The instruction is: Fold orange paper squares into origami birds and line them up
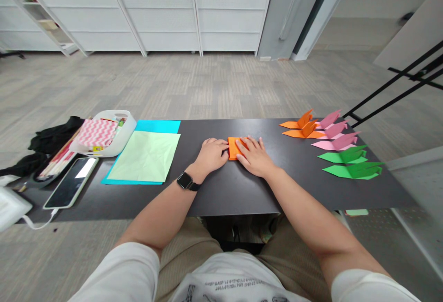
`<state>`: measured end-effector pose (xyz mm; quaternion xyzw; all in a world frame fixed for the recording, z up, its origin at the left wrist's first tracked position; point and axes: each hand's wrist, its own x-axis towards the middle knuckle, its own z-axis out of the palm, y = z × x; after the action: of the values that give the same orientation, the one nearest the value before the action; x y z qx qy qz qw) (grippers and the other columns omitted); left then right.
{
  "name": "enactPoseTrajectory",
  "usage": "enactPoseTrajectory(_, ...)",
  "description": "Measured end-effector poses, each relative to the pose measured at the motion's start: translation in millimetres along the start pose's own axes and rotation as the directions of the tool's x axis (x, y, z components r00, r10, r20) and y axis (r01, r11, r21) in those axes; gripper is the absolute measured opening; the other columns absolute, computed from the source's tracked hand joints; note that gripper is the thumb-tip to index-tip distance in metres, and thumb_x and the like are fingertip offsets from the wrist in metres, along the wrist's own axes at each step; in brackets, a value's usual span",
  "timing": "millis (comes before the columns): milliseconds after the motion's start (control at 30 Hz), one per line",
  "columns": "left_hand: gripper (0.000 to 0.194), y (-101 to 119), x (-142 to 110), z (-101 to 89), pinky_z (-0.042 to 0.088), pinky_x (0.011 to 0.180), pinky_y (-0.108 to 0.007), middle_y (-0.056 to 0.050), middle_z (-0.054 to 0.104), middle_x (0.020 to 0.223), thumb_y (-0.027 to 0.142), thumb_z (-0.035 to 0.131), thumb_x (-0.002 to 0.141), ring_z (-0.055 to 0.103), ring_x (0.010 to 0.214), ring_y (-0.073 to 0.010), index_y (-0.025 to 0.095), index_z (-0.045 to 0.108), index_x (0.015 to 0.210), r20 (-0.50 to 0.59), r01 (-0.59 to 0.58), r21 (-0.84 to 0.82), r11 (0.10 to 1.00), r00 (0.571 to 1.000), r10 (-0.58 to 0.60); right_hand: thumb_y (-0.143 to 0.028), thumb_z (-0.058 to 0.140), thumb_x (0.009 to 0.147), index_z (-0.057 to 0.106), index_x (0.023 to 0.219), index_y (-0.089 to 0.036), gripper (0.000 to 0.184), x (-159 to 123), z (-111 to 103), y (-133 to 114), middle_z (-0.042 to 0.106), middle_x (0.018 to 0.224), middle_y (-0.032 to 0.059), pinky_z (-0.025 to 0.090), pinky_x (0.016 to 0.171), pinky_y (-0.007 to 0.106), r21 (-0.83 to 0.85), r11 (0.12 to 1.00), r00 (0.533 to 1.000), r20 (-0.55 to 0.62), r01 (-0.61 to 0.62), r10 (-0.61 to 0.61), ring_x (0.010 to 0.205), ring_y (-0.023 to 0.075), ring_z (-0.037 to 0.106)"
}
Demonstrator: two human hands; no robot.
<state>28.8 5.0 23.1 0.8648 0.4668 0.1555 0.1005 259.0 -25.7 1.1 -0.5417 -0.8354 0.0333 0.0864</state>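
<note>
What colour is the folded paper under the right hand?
The folded paper is orange; it shows best in the head view.

Pouch (97, 132): pink-and-white zigzag. Worktop (207, 200): dark grey. Folded paper (233, 148): orange. Top sheet (142, 158): pale green. Under-sheet (159, 127): bright blue.
</note>
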Motion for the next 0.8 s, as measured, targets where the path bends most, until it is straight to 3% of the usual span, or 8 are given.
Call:
enactPoseTrajectory(133,0.037,3.4,1.1,-0.8,0.043,0.113,-0.048,-0.004,0.075,0.132,0.034,0.049,0.106,0.064,0.116,-0.0260,0.029,0.080,0.125,0.003,0.018,-0.008,1.000,1.000,-0.018,-0.048,0.040,0.110,0.040,0.167,-0.022,0.063,1.1,2.0,-0.9,0.042,0.170,0.0173,0.015,0.128,0.074,0.005,1.000,1.000,-0.003,-0.001,0.001,0.159,0.0415,0.030)
enactPoseTrajectory(367,0.032,4.2,-0.4,-1.0,0.044,0.110,-0.049,-0.006,0.071,0.137,0.041,0.069,0.098,0.059,0.121,-0.0298,0.027,0.079,0.126,-0.004,0.033,0.034,0.999,0.999,-0.033,-0.050,0.039,0.110,0.042,0.166,-0.021,0.063,2.3,5.8,-2.6,0.041,0.170,0.0166,0.013,0.128,0.074,-0.023,1.000,1.000,-0.001,-0.006,0.006,0.159,0.0411,0.030)
enactPoseTrajectory(600,0.035,4.2,-1.3,-1.8,0.048,0.106,-0.049,-0.008,0.072,0.135,0.041,0.074,0.096,0.061,0.118,-0.0313,0.024,0.077,0.126,-0.026,0.055,0.060,0.997,0.998,-0.053,-0.052,0.035,0.110,0.041,0.167,-0.020,0.065,3.2,5.4,-3.0,0.040,0.171,0.0165,0.012,0.128,0.073,-0.066,0.998,1.000,0.022,-0.015,0.017,0.159,0.0413,0.028)
enactPoseTrajectory(800,0.036,4.3,0.6,2.4,0.045,0.117,-0.045,-0.010,0.068,0.146,0.032,0.063,0.102,0.060,0.130,-0.0282,0.020,0.072,0.135,-0.050,-0.098,-0.005,0.995,0.994,0.098,-0.056,0.040,0.109,0.048,0.163,-0.025,0.063,4.3,5.8,-7.8,0.042,0.170,0.0151,0.013,0.127,0.075,-0.050,0.999,1.000,0.013,-0.007,0.007,0.158,0.0429,0.029)
